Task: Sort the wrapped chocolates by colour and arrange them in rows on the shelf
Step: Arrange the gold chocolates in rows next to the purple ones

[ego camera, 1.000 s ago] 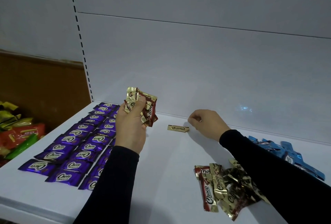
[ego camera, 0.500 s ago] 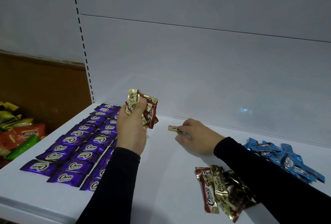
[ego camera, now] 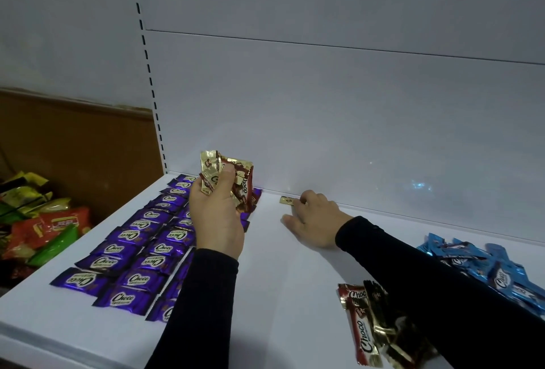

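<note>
Gold-red chocolates (ego camera: 228, 181) gripped in left hand (ego camera: 216, 218); right hand (ego camera: 314, 221) fingers (ego camera: 298, 202) pinch a single gold chocolate (ego camera: 287, 200) on shelf (ego camera: 280, 280)

On the shelf (ego camera: 274, 295), chocolate rows (ego camera: 141, 250) lie left, two loose piles (ego camera: 383, 327) right.
</note>
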Demonstrator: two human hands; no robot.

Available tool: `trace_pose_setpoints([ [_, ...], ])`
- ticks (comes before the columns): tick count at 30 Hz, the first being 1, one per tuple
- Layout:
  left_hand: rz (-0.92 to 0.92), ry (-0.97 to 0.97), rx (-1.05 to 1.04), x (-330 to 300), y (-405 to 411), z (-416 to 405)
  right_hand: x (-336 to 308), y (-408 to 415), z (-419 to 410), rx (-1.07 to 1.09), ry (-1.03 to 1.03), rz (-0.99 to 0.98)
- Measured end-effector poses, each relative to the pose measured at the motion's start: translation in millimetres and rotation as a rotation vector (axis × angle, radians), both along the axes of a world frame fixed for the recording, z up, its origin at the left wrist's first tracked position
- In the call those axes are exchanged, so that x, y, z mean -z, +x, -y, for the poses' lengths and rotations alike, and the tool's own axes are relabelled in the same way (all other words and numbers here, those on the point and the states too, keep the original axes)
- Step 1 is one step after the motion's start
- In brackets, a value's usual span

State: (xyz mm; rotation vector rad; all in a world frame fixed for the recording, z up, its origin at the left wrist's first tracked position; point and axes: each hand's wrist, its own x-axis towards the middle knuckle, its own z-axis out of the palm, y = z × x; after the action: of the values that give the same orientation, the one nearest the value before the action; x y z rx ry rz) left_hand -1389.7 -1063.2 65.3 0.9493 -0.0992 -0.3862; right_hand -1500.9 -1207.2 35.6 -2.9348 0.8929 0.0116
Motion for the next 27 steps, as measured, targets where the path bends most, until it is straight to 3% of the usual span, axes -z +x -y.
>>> trace_pose_setpoints([
  [21,-0.047,0.019,0.012,1.4,1.5,1.4,7.3,20.8,2.2,-0.012,-0.107,0.033],
  [27,0.012,0.024,0.154,3.8,-4.1,4.4,1.8,15.8,1.4,-0.019,-0.09,0.129],
])
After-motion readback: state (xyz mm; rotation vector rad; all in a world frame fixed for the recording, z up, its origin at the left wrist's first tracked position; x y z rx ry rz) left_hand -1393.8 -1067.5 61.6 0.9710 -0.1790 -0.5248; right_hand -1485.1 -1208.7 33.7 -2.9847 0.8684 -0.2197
